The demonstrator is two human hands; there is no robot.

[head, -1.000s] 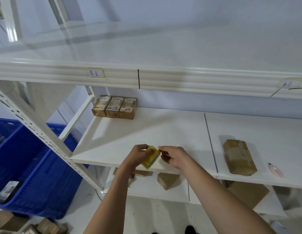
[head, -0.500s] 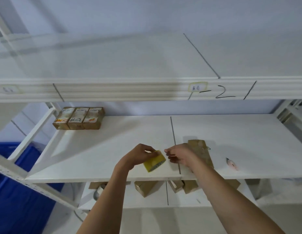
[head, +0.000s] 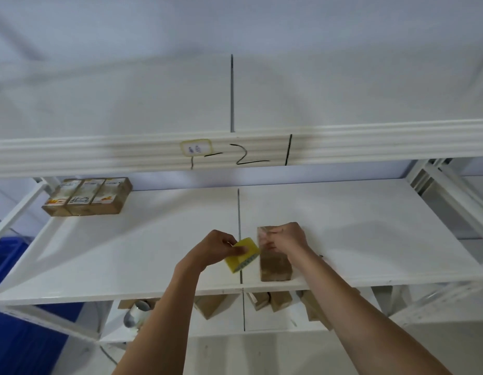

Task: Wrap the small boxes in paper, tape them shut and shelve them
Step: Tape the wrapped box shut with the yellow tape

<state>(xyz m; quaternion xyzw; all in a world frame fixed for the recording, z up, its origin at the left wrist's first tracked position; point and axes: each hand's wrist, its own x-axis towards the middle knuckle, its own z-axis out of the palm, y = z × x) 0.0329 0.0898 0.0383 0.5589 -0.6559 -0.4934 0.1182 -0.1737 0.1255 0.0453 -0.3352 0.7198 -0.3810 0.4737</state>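
Two hands meet just above the front of the middle shelf point(head: 370, 239). The left hand point(head: 216, 246) grips a yellow tape roll point(head: 241, 255), fingers curled round its near side and the thumb across its top. The right hand point(head: 285, 239) is curled just beside it, fingertips drawn together as if pinching something thin at the roll's edge; blur hides what, if anything, is between them. That hand hangs over the far end of a brown wrapped box point(head: 274, 263), which lies flat on the shelf, just right of the seam point(head: 238, 212) between the two shelf boards, its near end close to the front lip. The hand covers part of the box's top, so whether it touches the paper cannot be told.

Farther out, three small printed boxes point(head: 87, 196) stand side by side, touching, at the back left corner of the same shelf, well apart from the hands. Above, the upper shelf's front rail point(head: 99, 155) carries a small label point(head: 195, 148) and handwritten marks. Below, several more brown parcels point(head: 210, 305) sit on the lower shelf, partly hidden by the forearms and the shelf edge, with a shiny roll point(head: 135, 316) at their left. A blue crate point(head: 2, 263) shows at the far left.
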